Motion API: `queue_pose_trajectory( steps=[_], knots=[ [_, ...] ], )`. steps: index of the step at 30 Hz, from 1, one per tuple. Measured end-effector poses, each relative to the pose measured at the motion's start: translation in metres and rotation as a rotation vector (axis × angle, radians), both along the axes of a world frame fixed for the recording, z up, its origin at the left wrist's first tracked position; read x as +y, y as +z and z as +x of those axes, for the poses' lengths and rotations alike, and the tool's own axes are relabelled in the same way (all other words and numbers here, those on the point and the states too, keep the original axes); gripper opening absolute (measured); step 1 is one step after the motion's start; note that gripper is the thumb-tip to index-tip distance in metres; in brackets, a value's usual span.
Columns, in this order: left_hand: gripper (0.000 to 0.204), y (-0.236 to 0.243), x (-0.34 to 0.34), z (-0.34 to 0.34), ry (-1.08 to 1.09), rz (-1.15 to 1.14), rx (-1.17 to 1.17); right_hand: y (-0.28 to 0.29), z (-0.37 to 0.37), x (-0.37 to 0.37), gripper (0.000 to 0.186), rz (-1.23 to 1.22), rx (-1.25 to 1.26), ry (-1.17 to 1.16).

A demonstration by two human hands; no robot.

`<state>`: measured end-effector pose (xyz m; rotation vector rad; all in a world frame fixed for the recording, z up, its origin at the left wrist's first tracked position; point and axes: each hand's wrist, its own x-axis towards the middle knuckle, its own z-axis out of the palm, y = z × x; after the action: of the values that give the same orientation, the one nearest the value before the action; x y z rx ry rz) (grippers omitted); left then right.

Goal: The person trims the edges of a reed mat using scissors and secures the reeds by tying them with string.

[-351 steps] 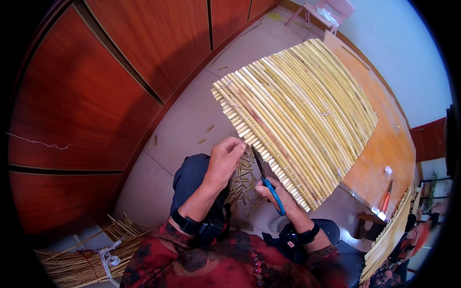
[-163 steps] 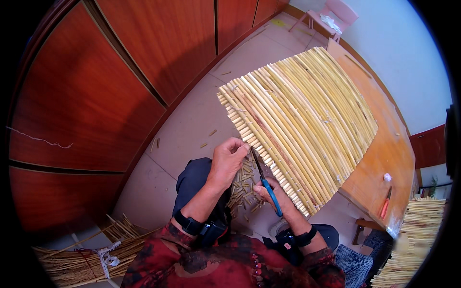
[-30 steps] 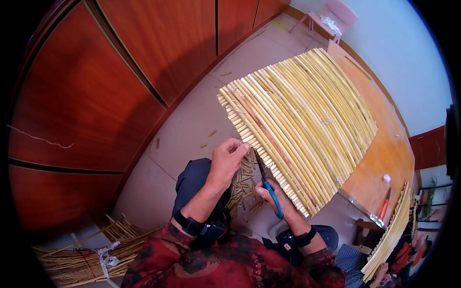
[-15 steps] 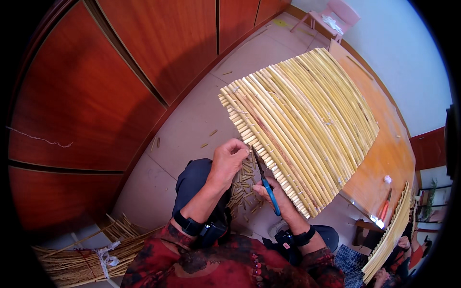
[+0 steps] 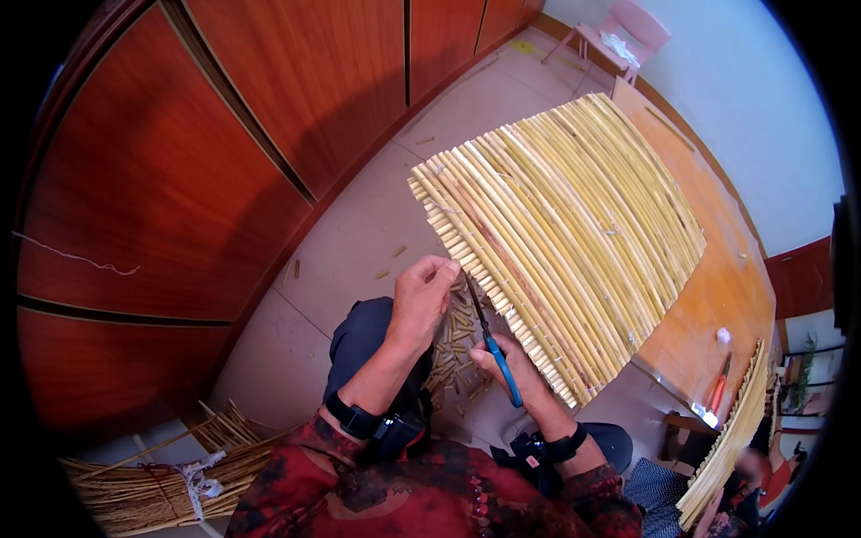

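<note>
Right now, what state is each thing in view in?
Stalk mat, stitched together, near edge uneven
Blue-handled scissors, in right hand, blade opening unclear
Left hand, at mat's edge, grip unclear
Cut pieces, scattered on floor
Stalk bundle, tied
Cabinet doors, shut
Red-handled tool, lying on table
Pink chair, upright

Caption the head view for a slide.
Blue-handled scissors in the right hand, the left hand at the edge of a stalk mat.

A stalk mat [image 5: 560, 242] lies partly on the wooden table [image 5: 686, 332].
</note>
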<state>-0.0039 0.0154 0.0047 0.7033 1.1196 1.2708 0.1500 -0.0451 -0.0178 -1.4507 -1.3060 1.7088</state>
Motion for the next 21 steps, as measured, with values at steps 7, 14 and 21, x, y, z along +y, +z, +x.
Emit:
queue_pose_trajectory(
  steps=[7, 14, 21],
  knots=[
    [0.014, 0.001, 0.002, -0.002, 0.015, -0.033, -0.005, 0.005, -0.004, 0.006, 0.028, -0.076, 0.041, -0.029],
    [0.013, 0.005, 0.003, -0.002, 0.005, -0.051, -0.049, -0.002, -0.002, 0.008, 0.027, -0.136, 0.107, -0.051],
    [0.013, 0.003, 0.004, -0.001, 0.001, -0.056, -0.048, -0.004, -0.002, 0.005, 0.023, -0.179, 0.193, -0.07]
  ],
)
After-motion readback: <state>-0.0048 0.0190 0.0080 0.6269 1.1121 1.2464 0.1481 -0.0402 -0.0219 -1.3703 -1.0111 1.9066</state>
